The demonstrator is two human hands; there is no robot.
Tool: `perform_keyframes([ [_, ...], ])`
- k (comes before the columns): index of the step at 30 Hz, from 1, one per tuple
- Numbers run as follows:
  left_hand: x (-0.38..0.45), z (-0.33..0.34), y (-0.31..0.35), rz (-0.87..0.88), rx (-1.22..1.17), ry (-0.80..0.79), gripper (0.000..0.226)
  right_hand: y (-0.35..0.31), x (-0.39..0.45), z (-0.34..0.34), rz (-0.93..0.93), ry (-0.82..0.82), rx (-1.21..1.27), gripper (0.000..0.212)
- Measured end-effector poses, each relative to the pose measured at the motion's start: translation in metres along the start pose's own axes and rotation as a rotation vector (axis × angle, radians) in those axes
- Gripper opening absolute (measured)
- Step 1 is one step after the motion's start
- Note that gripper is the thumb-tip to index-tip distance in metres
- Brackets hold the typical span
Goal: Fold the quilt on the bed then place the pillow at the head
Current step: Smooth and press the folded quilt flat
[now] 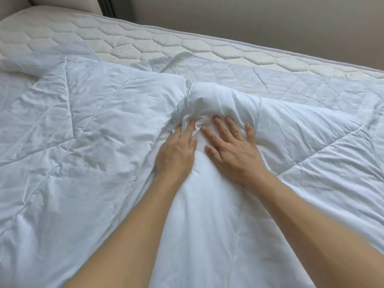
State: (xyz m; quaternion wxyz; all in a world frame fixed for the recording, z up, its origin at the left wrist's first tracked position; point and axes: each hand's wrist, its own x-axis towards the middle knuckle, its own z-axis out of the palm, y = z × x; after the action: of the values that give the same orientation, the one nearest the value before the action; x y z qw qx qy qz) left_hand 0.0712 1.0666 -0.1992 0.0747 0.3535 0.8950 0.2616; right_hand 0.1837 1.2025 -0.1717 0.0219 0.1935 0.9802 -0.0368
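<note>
I look down at the bed and I see both of my hands on the quilt (83, 125). The quilt is white and it covers most of the mattress (124, 40); only a strip of the mattress along the far side is bare, next to the wall (249, 15).

In the middle the quilt is gathered into a thick bunch, which runs from the near edge up to a rounded end just beyond my fingers. The left hand (176, 152) lies on the left side of this bunch. Its fingers reach into the crumpled cloth at the edge, and they seem to pinch a fold there (I cannot tell this for sure, because the fingertips are hidden in the cloth). The right hand (232, 150) lies flat on top of the bunch, with the fingers spread and almost straight, so it presses the cloth and does not grasp it. A ring shows on one finger of this hand. The two hands are just beside each other, with a narrow strip of cloth between them.

The pillow (31, 61) lies at the far left, partly under the quilt's edge. At the top left corner a padded headboard (62, 2) shows.
</note>
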Motion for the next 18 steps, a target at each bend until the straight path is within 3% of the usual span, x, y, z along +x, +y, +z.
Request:
perform_keyframes([
  [8,-0.015,0.049,-0.012,-0.029,0.22,0.201,0.05,0.042,0.077,0.03,0.154,-0.011,0.061,0.061],
  [14,-0.009,0.057,-0.015,-0.021,0.263,0.209,0.051,0.042,0.088,0.034,0.236,-0.003,0.139,0.061],
  [18,-0.011,0.052,-0.016,-0.024,0.178,0.176,0.052,0.06,0.042,0.017,0.323,0.06,0.148,0.061],
])
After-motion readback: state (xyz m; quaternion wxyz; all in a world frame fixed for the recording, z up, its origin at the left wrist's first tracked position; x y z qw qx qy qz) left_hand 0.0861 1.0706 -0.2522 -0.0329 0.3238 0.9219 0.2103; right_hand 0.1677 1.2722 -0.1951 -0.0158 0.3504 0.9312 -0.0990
